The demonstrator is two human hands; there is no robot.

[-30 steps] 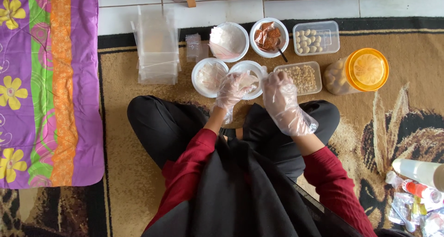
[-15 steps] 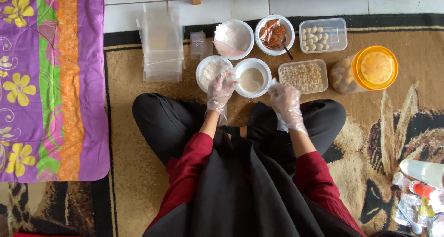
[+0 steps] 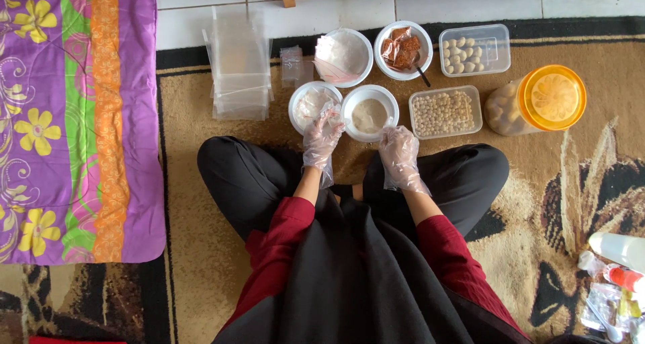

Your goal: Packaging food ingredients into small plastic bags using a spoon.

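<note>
I sit cross-legged on a patterned rug with clear plastic gloves on both hands. My left hand (image 3: 322, 134) rests at the rim of a white bowl of pale dough (image 3: 313, 105), fingers loosely curled; whether it pinches anything is unclear. My right hand (image 3: 399, 150) hovers just below and to the right of a white bowl of beige powder (image 3: 369, 113), fingers bent and holding nothing I can see. To the right lies a clear tub of small round balls (image 3: 445, 111).
Farther back stand a white bowl with a plastic bag (image 3: 344, 55), a bowl of red-brown paste (image 3: 403, 48), a clear tub with a few balls (image 3: 474, 50) and an orange-lidded jar (image 3: 537, 102). Stacked clear containers (image 3: 238, 65) are at left, bottles (image 3: 621, 270) lower right.
Both hands have drawn back from over the bowls toward my knees; the right hand dropped lower and away from the powder bowl. The view has shifted slightly.
</note>
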